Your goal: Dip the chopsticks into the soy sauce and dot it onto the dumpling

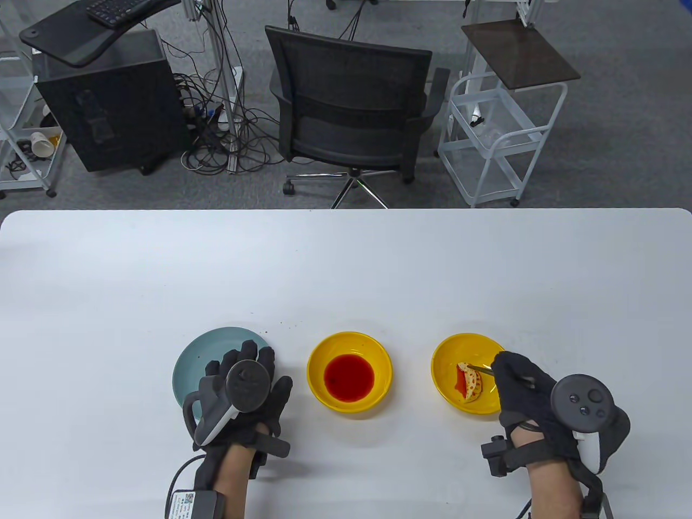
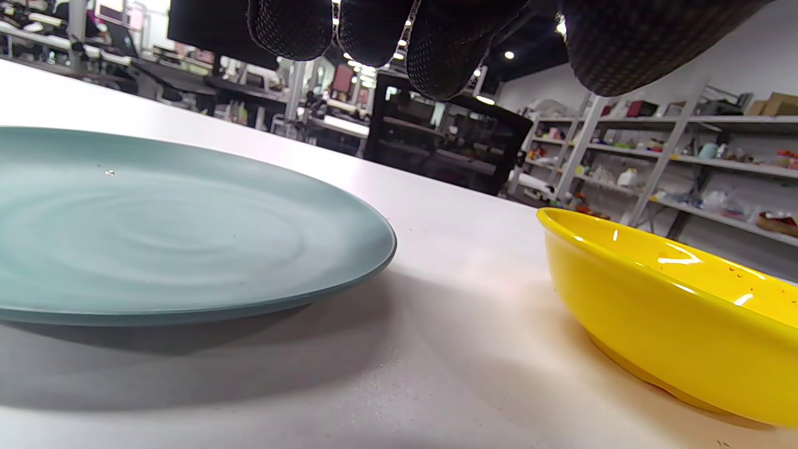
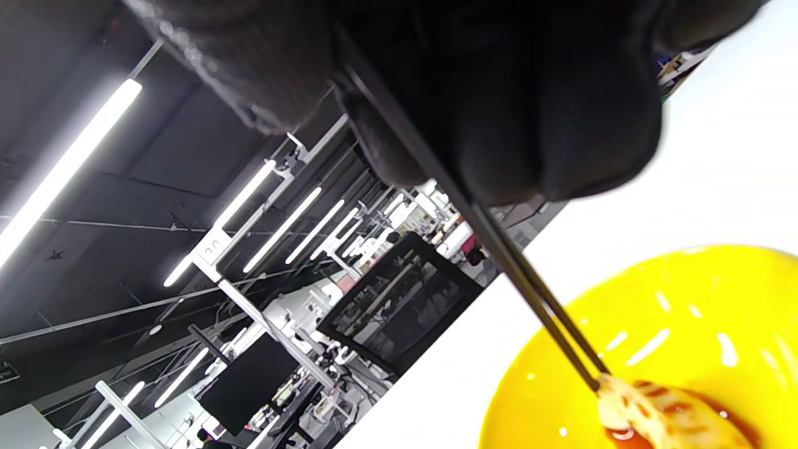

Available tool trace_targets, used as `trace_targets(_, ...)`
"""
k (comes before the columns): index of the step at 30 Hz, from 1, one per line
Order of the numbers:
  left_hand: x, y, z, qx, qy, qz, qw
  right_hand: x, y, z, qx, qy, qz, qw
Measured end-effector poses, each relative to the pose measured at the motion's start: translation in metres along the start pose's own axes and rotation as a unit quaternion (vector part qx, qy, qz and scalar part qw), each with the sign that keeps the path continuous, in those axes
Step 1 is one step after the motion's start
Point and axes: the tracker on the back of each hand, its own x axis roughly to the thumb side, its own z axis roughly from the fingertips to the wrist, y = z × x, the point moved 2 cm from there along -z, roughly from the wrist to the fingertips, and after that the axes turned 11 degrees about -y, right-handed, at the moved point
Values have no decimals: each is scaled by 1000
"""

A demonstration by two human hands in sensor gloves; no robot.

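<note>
1. Yellow bowls stand side by side on the white table (image 1: 346, 270): the sauce bowl (image 1: 350, 372) in the middle holds red sauce (image 1: 349, 377), and the dumpling bowl (image 1: 469, 374) sits to its right, well apart from it.
2. The dumpling (image 1: 469, 384) lies in the middle of its bowl, pale with red marks on it, and some red liquid pools beside it.
3. The right hand (image 1: 527, 389) hovers over the near right rim of the dumpling bowl, its fingers closed around the chopsticks (image 1: 479, 368).
4. In the right wrist view the chopsticks (image 3: 530, 284) run down from the gloved fingers (image 3: 561, 125) as two dark sticks held close together, and their tips touch the top of the dumpling (image 3: 648, 415).
5. The left hand (image 1: 243, 400) lies flat with its fingers spread, palm down, over the near right part of a blue-green plate (image 1: 194, 367); it holds nothing.
6. From the left wrist view, the fingertips (image 2: 436, 50) hang above the table between the plate (image 2: 156, 231) and the sauce bowl (image 2: 673, 312); whether they touch the plate cannot be told.
7. A black chair (image 1: 351, 113) stands behind the table's far edge.
</note>
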Motion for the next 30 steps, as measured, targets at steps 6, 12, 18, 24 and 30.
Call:
trace_targets(6, -1, 0, 0, -2, 3, 3, 1000, 3, -2, 1, 5, -8, 4, 1000)
trace_targets(12, -2, 0, 1, -2, 4, 5, 1000, 5, -6, 2, 13, -9, 8, 1000)
trace_targets(18, -2, 0, 1, -3, 4, 4, 1000, 4, -14, 3, -1, -14, -6, 1000)
trace_targets(24, -2, 0, 0, -3, 4, 1, 1000, 6, -10, 3, -12, -28, -10, 999)
trace_targets(30, -2, 0, 1, -4, 4, 1, 1000, 6, -2, 2, 7, -28, 5, 1000)
